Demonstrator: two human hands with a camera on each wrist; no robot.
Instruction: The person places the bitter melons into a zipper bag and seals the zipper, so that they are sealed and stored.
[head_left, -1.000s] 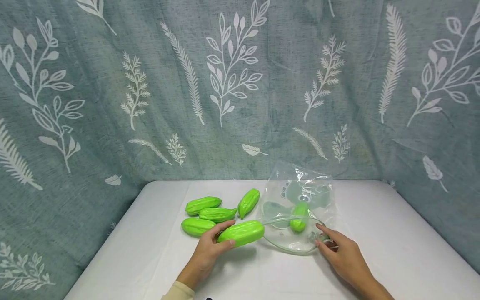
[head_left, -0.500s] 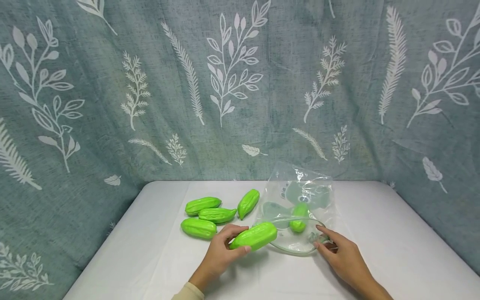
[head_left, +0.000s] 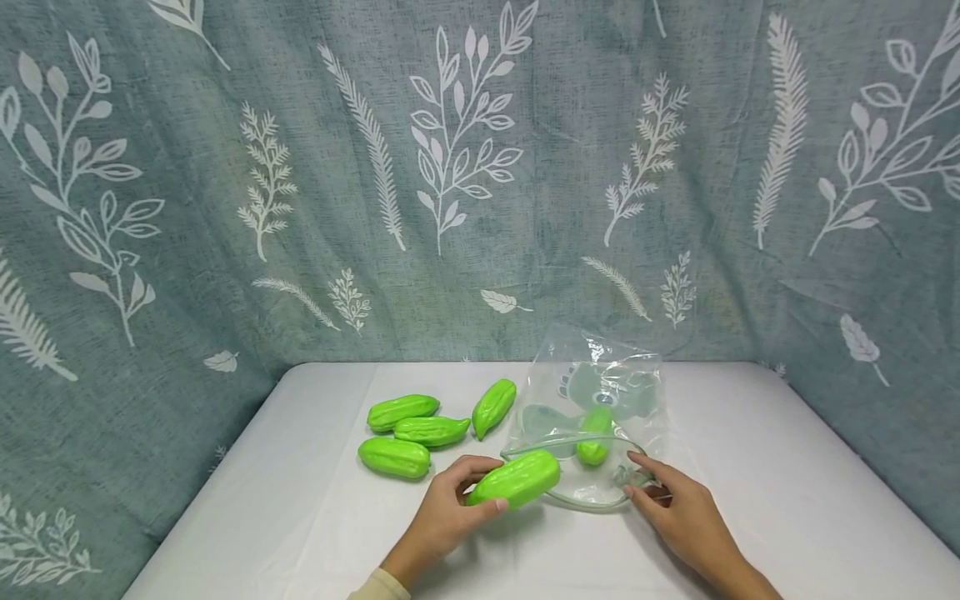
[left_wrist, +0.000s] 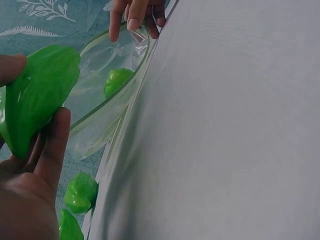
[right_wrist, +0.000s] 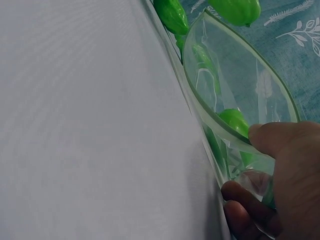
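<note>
My left hand [head_left: 441, 514] grips a bright green, ridged bitter melon [head_left: 521, 477] between thumb and fingers, lifted over the table with its free end pointing right. That end overlaps the left part of the bag's mouth in the head view. A clear plastic zip bag [head_left: 545, 392] with a pale green print lies at centre right, its mouth spread toward me. Inside it is one bitter melon [head_left: 596, 442], also visible through the mouth in the left wrist view. My right hand [head_left: 678, 502] pinches the right end of the bag's green-edged rim [right_wrist: 235, 131].
Several more bitter melons lie left of the bag: one [head_left: 393, 457] nearest my left hand, two [head_left: 432, 430] touching behind it, and one tilted melon [head_left: 493, 408] beside the bag. A white-covered table [head_left: 262, 517] meets a leaf-patterned green curtain [head_left: 337, 167] at the back.
My left hand has carried the bitter melon rightward and slightly toward me, up to the bag's mouth. The right hand keeps its hold on the rim, nearly still.
</note>
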